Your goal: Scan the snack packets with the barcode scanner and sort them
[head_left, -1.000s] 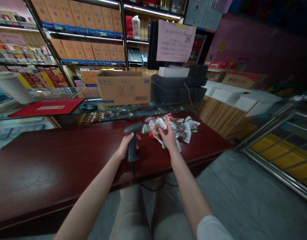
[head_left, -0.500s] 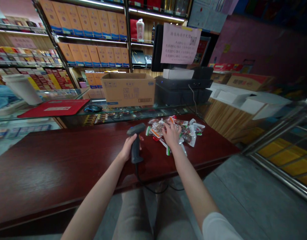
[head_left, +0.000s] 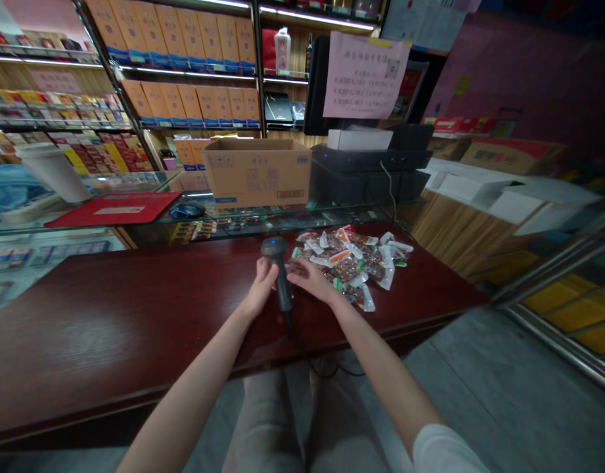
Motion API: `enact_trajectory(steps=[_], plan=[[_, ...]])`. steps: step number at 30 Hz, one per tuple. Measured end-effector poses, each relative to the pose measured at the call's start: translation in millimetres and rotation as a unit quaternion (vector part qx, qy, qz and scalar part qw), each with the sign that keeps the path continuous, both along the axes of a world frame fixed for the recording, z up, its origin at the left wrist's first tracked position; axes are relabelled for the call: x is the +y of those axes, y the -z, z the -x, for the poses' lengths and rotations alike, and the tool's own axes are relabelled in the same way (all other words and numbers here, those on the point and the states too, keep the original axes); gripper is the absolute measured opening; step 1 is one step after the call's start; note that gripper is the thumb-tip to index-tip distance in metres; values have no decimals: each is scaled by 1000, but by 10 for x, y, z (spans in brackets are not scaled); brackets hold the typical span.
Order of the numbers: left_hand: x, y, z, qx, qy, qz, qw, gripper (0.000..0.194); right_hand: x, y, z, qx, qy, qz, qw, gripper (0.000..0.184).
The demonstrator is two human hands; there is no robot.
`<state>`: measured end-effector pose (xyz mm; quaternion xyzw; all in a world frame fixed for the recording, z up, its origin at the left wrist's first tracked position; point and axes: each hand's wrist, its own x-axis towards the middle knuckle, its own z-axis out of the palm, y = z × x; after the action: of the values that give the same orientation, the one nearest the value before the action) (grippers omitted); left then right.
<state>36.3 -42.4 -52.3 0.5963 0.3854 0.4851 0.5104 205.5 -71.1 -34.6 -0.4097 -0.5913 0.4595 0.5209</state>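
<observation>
My left hand [head_left: 261,284] is closed around the handle of a dark grey barcode scanner [head_left: 279,269], which stands nearly upright on the dark red wooden counter [head_left: 134,309]. A black cable drops from the scanner over the counter's front edge. Just right of the handle is my right hand [head_left: 311,280], low over the counter with fingers stretched towards the handle and nothing visible in it. A pile of several small clear and red snack packets [head_left: 354,259] lies immediately right of that hand.
Behind the counter is a glass display case [head_left: 149,223] carrying a cardboard box [head_left: 257,171], a black register unit [head_left: 371,172], a red mat [head_left: 112,208], a computer mouse [head_left: 186,210] and a white cup [head_left: 53,172]. Shelves of boxed goods line the back wall.
My right hand left the packet pile and moved left to the scanner. The scanner, earlier pointed right at the packets, now stands more upright, with its head turned away from me.
</observation>
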Motion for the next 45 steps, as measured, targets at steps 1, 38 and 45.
enact_trajectory(steps=[1, 38, 45], plan=[[24, 31, 9, 34, -16, -40, 998, 58, -14, -7, 48, 35, -36, 31, 998, 43], [130, -140, -5, -230, 57, 103, 966, 57, -577, -23, -605, 215, 1, 164, 963, 30], [418, -121, 53, -286, 78, 172, 939, 47, -718, 56, -590, 179, -42, 177, 967, 38]])
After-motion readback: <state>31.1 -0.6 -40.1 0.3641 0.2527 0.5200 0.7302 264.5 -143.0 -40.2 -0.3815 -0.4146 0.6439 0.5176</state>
